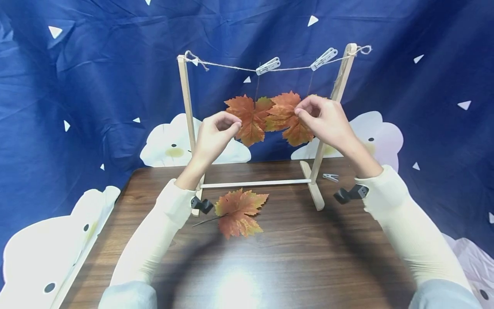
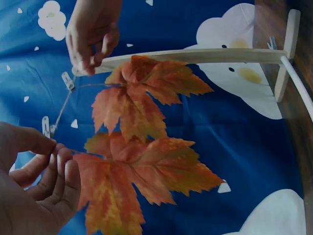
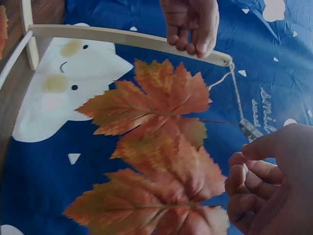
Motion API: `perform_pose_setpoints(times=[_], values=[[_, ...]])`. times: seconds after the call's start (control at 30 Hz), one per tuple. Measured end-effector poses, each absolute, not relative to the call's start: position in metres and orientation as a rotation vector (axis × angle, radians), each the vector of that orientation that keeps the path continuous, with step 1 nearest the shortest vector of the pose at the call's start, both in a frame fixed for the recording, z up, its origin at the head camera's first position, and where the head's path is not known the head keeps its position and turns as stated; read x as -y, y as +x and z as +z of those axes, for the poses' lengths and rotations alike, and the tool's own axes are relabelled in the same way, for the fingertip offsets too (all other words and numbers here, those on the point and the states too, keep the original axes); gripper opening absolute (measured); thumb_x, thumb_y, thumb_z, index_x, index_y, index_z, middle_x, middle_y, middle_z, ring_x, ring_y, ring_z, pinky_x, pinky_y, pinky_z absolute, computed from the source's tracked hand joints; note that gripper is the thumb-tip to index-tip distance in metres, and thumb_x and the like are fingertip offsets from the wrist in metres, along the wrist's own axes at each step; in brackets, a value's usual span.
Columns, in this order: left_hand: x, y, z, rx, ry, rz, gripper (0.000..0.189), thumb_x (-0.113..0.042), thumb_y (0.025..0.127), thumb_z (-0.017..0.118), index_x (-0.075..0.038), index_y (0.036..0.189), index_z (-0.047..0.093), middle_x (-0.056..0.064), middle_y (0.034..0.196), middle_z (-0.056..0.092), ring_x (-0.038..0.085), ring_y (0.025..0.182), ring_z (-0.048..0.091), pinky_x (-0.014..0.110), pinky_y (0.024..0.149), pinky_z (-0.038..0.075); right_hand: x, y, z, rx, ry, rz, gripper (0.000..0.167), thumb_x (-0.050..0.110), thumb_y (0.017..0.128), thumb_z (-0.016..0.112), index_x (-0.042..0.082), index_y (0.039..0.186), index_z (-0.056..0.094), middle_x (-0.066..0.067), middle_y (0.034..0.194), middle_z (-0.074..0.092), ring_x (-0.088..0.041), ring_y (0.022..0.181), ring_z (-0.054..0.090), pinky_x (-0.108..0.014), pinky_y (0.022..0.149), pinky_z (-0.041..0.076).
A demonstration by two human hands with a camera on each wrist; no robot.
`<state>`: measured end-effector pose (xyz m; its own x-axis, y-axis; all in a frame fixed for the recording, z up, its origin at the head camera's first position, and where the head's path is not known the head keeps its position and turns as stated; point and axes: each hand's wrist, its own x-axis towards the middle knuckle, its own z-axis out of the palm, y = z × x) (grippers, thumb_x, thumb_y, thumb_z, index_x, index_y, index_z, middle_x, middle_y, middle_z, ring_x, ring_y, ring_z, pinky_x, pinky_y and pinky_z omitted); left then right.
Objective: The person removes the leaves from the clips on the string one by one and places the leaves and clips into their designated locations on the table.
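Note:
Two orange maple leaves, the left leaf [image 1: 247,124] and the right leaf [image 1: 283,107], hang by their stems from a string [image 1: 227,66]. A white clothespin [image 1: 268,65] grips the string above the left leaf, another clothespin [image 1: 324,59] above the right one. My left hand [image 1: 216,131] is raised beside the left leaf, its fingers loosely bent with nothing visible between them. Before the right leaf, partly covering it, hovers my right hand [image 1: 326,118], thumb near the index finger and no object seen in it. A third maple leaf [image 1: 241,214] lies on the table.
The string is tied between the posts of a wooden stand [image 1: 186,94], joined low down by a white rod [image 1: 256,183]. A loose clothespin [image 1: 330,177] lies by the stand's right foot [image 1: 316,195] on the brown table [image 1: 293,253]. Behind hangs a blue cloth [image 1: 115,86] with clouds.

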<state>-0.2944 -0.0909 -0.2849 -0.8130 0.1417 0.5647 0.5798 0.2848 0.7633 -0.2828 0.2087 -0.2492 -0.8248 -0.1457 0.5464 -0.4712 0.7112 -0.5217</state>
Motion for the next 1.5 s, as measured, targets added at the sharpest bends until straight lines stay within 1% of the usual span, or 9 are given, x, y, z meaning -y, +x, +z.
perform_pose_setpoints(times=[0.23,0.47,0.57,0.7,0.77,0.97,1.2,1.4,1.5], values=[[0.077,-0.303,-0.258,2.131,-0.646,-1.586,0.011,-0.013,0.100,0.073,-0.003,0.104,0.077,0.012,0.095,0.078,0.015,0.083,0.074,0.022,0.078,0.061,-0.195,-0.287,-0.219,2.462,0.508,0.927,0.024,0.028,0.106,0.065,0.009,0.117,0.075,-0.012,0.103,0.075,-0.016,0.072,0.061,-0.021,0.064,0.043],[0.065,-0.312,-0.234,2.149,-0.605,-1.555,0.013,-0.015,0.100,0.071,-0.006,0.106,0.077,0.011,0.097,0.079,0.016,0.083,0.073,0.024,0.080,0.057,-0.186,-0.295,-0.194,2.478,0.507,0.954,0.031,0.030,0.106,0.065,0.010,0.129,0.070,-0.009,0.122,0.072,-0.007,0.066,0.060,-0.020,0.062,0.044],[0.059,-0.316,-0.229,2.137,-0.591,-1.580,0.014,-0.012,0.099,0.070,-0.003,0.108,0.077,0.012,0.097,0.079,0.020,0.084,0.075,0.024,0.081,0.058,-0.182,-0.299,-0.186,2.479,0.485,0.958,0.034,0.031,0.107,0.064,0.011,0.134,0.067,-0.008,0.127,0.069,-0.006,0.071,0.062,-0.021,0.062,0.045],[0.052,-0.321,-0.224,2.132,-0.565,-1.618,0.017,-0.009,0.099,0.070,0.001,0.112,0.076,0.016,0.101,0.079,0.025,0.091,0.077,0.025,0.084,0.061,-0.176,-0.304,-0.175,2.509,0.451,0.980,0.041,0.033,0.107,0.064,0.013,0.143,0.061,-0.007,0.139,0.061,-0.011,0.086,0.069,-0.017,0.066,0.051],[0.049,-0.323,-0.221,2.155,-0.536,-1.609,0.018,-0.010,0.099,0.070,0.000,0.113,0.075,0.015,0.104,0.079,0.023,0.095,0.077,0.024,0.088,0.061,-0.172,-0.307,-0.170,2.538,0.434,0.985,0.046,0.035,0.107,0.063,0.015,0.148,0.057,-0.006,0.146,0.056,-0.014,0.091,0.071,-0.016,0.068,0.054],[0.042,-0.330,-0.212,2.243,-0.452,-1.527,0.021,-0.015,0.099,0.071,-0.004,0.117,0.074,0.012,0.113,0.079,0.018,0.104,0.075,0.023,0.095,0.057,-0.167,-0.315,-0.157,2.641,0.411,0.944,0.059,0.041,0.108,0.060,0.019,0.160,0.044,-0.004,0.160,0.051,-0.011,0.089,0.070,-0.017,0.063,0.056],[0.035,-0.341,-0.204,2.348,-0.367,-1.516,0.027,-0.015,0.100,0.071,-0.004,0.124,0.073,0.010,0.121,0.078,0.017,0.112,0.074,0.024,0.097,0.058,-0.160,-0.322,-0.151,2.737,0.432,0.922,0.066,0.045,0.108,0.058,0.018,0.165,0.038,-0.007,0.161,0.051,-0.019,0.084,0.072,-0.022,0.060,0.056],[0.029,-0.351,-0.204,2.421,-0.365,-1.434,0.030,-0.014,0.100,0.070,-0.004,0.129,0.073,0.009,0.125,0.078,0.015,0.116,0.074,0.023,0.099,0.058,-0.155,-0.326,-0.154,2.705,0.427,0.917,0.058,0.041,0.109,0.058,0.017,0.161,0.045,-0.008,0.149,0.058,-0.012,0.076,0.070,-0.026,0.061,0.056],[0.026,-0.354,-0.204,2.432,-0.386,-1.389,0.029,-0.016,0.101,0.071,-0.005,0.128,0.075,0.008,0.124,0.079,0.015,0.115,0.075,0.023,0.099,0.058,-0.155,-0.328,-0.155,2.680,0.405,0.924,0.054,0.039,0.109,0.058,0.018,0.158,0.049,-0.006,0.140,0.060,-0.008,0.073,0.068,-0.024,0.059,0.054]])
